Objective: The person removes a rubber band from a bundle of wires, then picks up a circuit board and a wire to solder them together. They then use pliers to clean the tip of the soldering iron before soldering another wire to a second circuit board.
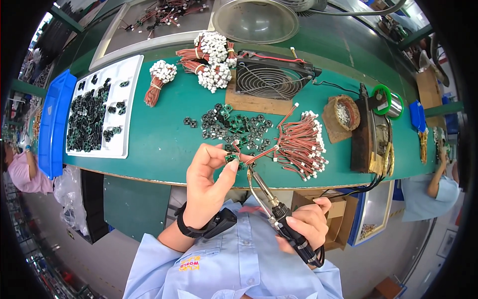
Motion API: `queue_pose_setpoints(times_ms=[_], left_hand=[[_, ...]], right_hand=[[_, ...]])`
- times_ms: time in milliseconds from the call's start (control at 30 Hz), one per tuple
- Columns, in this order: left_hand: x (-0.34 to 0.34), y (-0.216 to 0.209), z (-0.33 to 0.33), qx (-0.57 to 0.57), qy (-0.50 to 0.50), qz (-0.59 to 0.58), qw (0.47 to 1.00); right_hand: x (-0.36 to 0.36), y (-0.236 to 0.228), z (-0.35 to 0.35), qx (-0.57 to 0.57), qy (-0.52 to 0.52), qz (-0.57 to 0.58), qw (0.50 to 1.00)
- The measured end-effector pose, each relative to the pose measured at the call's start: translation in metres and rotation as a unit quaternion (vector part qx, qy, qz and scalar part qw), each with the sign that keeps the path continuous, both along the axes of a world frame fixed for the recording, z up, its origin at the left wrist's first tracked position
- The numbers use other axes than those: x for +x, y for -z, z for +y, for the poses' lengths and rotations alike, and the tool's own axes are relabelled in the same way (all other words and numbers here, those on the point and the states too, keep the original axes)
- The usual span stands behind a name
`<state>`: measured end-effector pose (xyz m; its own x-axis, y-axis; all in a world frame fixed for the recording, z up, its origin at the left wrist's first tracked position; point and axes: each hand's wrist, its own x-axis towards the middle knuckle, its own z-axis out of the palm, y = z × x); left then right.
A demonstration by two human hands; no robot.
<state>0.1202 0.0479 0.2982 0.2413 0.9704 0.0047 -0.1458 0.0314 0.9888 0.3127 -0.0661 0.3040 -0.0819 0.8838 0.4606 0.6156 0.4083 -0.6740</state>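
Observation:
Between the thumb and fingertips of my left hand (208, 174) a small green circuit board (231, 158) is pinched above the near edge of the green bench. My right hand (309, 225) is wrapped round the black handle of a soldering iron (285, 219), which has a thin metal tube running along its shaft. Its tip points up at the board, close to my left fingertips; whether they touch is too small to tell. Just beyond lie a heap of small boards and black parts (234, 124) and a fan of red-brown wires with white connectors (301, 142).
A cooling fan (271, 79) stands behind the parts, beside tied wire bundles (214, 74). At right are a round dish (344, 113), a solder spool (395, 105) and a dark box (362, 134). A white tray (127, 99) and blue bin (55, 124) sit left. People work at both sides.

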Motion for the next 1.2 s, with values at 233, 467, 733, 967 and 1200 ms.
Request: queue_pose_setpoints(times_ms=[233, 467, 733, 967, 1200], left_hand=[[-0.0035, 0.0047, -0.0007, 0.028, 0.005, 0.026, 0.999], [0.0009, 0.0042, -0.0019, 0.003, -0.018, 0.012, 1.000], [-0.0025, 0.0045, -0.0011, 0.043, 0.008, 0.045, 0.998], [-0.0021, 0.0047, -0.0027, 0.045, 0.006, 0.045, 0.998], [-0.0017, 0.0037, -0.0029, 0.048, 0.010, 0.052, 0.997]], right_hand=[[-0.0009, -0.0028, 0.0056, 0.000, -0.005, -0.004, 1.000], [-0.0004, 0.0010, 0.0044, 0.007, -0.004, -0.012, 1.000], [-0.0006, 0.0048, 0.0048, 0.037, -0.002, -0.020, 0.999], [0.0007, -0.0004, 0.0025, 0.008, 0.001, 0.000, 1.000], [0.0009, -0.0011, 0.0017, 0.001, 0.001, -0.006, 1.000]])
